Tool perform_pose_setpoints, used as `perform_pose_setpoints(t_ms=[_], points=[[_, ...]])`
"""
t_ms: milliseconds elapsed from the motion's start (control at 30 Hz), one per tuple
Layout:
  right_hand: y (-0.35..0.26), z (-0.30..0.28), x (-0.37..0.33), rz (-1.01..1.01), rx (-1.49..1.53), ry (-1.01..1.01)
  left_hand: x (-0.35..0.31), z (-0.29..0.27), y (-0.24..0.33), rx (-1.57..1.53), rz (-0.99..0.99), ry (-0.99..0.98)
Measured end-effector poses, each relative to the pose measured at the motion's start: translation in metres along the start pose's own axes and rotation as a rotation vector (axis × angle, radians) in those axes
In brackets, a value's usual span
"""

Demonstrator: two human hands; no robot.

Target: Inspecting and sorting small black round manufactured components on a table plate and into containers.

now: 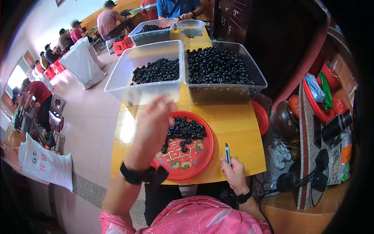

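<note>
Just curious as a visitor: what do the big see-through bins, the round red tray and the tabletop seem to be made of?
The two bins look like clear, thin plastic: you see the black pieces through their walls. The red tray seems to be glossy plastic or lacquered metal, with a printed pattern; the look leaves it open. The tabletop looks like yellow varnished wood or laminate, since it reflects light.

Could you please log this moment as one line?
left hand raised over red plate of black beads | right hand holds small blade

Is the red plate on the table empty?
No, the red plate holds a heap of small black round pieces on its far half, just beside the raised left hand.
</note>
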State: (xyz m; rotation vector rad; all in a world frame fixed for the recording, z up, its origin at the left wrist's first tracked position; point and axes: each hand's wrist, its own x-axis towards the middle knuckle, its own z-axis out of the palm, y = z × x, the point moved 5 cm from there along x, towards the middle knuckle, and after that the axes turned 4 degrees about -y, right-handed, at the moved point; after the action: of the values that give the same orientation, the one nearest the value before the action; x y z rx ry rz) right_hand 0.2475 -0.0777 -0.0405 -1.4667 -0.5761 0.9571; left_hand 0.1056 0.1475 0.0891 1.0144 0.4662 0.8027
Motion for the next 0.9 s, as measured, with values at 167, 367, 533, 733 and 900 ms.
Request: perform_pose_setpoints(t_ms=[167, 367, 533, 733, 900], points=[[0.003, 0.003, 0.004, -0.02, -0.056, -0.055, -0.061, -0.044, -0.098, 0.72, 0.043, 0.06], [0.0, 0.003, 0.004, -0.034, -0.101, -0.062, -0.068, -0.009, -0.096, 1.506, 0.374, 0.025], [-0.01, 0.004, 0.0, -0.028, -0.183, -0.036, -0.064, -0.012, -0.105, 1.487, 0.325, 0.011], [-0.006, 0.003, 0.0, -0.035, -0.187, -0.043, -0.08, -0.015, -0.104, 0.429, -0.166, 0.073], [-0.001, 0.004, -0.001, -0.034, -0.133, -0.02, -0.093, -0.018, -0.099, -0.174, -0.133, -0.035]])
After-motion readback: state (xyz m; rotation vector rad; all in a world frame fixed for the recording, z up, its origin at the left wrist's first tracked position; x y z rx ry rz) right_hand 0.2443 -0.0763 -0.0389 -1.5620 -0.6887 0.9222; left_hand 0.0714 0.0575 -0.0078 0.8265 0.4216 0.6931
